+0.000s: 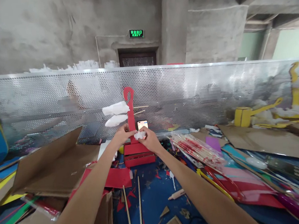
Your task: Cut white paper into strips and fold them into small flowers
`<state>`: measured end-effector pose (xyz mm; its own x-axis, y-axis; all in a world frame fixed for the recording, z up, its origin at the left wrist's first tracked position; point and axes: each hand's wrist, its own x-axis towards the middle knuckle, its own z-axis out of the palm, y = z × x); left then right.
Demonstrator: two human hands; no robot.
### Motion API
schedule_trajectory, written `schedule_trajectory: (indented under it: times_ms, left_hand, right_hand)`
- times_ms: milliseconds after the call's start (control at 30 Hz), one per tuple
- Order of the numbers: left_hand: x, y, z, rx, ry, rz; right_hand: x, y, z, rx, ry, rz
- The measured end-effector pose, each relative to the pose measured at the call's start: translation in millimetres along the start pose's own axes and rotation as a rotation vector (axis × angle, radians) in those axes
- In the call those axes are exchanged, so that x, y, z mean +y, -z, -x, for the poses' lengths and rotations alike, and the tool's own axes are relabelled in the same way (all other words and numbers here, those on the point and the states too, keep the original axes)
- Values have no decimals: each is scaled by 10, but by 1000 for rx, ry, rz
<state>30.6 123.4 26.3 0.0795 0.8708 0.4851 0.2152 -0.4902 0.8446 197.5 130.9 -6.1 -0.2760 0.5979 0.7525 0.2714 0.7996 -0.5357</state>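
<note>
A red hook-topped post rises from a red block-shaped base in front of me. Two white fluffy wrapped pieces stick out to its left, and thin wooden sticks project to its right. My right hand pinches a small white fluffy wad just right of the post. My left hand is at the post's left side, its fingers closed and their tips by the post. What they pinch, if anything, is hidden. A lit phone stands behind the post, partly covered by my right hand.
Cardboard sheets lie at left. On the right are bagged red-and-white sticks, red scissors-like handles and yellow cut-out shapes. Loose wooden sticks and scraps litter the blue tabletop. A perforated metal panel runs behind.
</note>
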Motion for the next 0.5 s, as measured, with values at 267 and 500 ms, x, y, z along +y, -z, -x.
schedule_trajectory:
  times_ms: [267,500]
  left_hand:
    - [43,-21,94,-86,13,136]
    - [141,81,108,-157,-36,30]
  right_hand:
    - [-110,-4,3,-57,-8,-151]
    - [-147,-9,12,-82,-73,-172]
